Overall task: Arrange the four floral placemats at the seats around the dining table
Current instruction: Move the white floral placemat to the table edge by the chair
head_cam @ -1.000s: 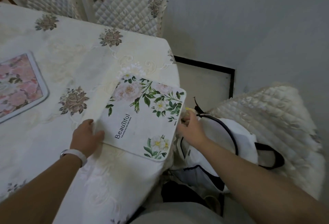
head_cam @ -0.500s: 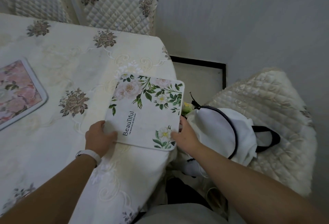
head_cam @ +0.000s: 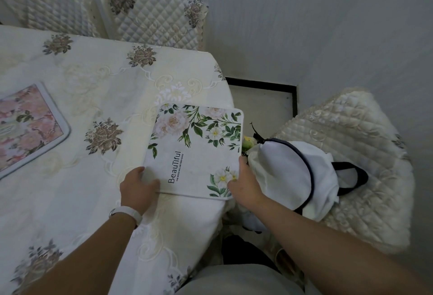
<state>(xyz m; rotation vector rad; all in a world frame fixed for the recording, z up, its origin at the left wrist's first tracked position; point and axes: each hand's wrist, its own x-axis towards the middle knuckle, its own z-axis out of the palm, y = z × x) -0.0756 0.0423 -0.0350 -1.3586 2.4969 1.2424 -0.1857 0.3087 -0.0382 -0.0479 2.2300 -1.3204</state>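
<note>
A white placemat (head_cam: 196,152) with green leaves, pale flowers and the word "Beautiful" lies on the dining table (head_cam: 98,98) near its right edge. My left hand (head_cam: 137,187) grips the mat's near left corner, thumb on top. My right hand (head_cam: 243,183) holds its near right corner at the table's edge. A second placemat (head_cam: 28,126), pink-flowered with a pale border, lies flat at the far left, partly cut off by the frame.
The table wears a cream cloth with brown flower prints. Two quilted chairs (head_cam: 154,11) stand behind it at the wall. A third quilted chair (head_cam: 351,154) at my right holds a white bag (head_cam: 290,173) with dark handles.
Both hands have shifted the white placemat a little further onto the table and squared it to the edge. My right hand moved from the bag side to the mat's near right corner.
</note>
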